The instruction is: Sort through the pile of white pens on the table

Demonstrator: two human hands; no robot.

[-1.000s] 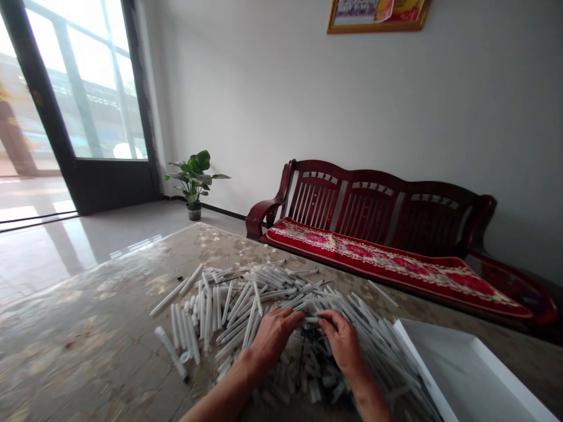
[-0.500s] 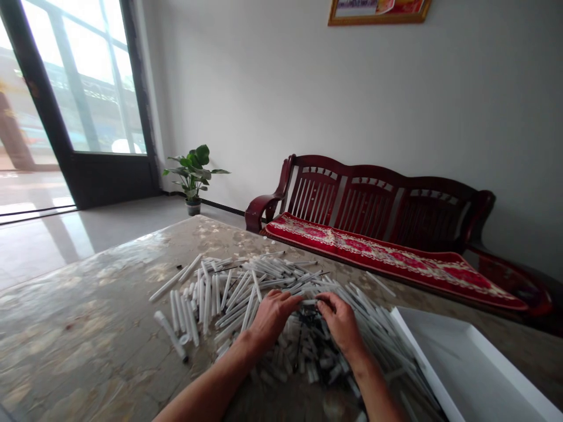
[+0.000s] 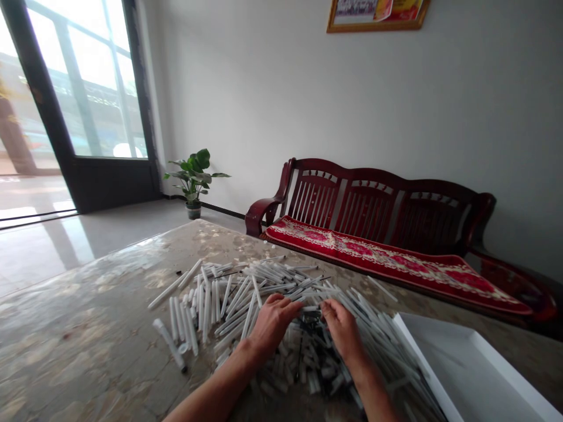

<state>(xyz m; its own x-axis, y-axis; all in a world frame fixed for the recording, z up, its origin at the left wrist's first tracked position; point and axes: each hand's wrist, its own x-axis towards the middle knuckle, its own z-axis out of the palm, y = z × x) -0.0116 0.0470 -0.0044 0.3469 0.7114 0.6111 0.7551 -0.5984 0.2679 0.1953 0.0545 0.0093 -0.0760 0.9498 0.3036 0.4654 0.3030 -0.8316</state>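
Between my two hands is a short white pen tube, lying level above the heap. My left hand pinches its left end, the fingers bent over it. At the other end, the fingertips of my right hand are closed on the tube; a dark bit shows there, too small to make out. Below my hands are many short translucent pen caps mixed with black pieces. Beyond and left of my left hand lie white pen barrels in a loose pile, and long thin tubes spread beside my right hand.
A white shallow box stands at the right of the patterned table. A wider tube with a dark end lies at the left of the pile. Past the table are a wooden bench with a red cover and a potted plant.
My right hand has shifted slightly to the right and down, with more of the tube showing between the hands. The whole view has moved slightly downward in the picture.
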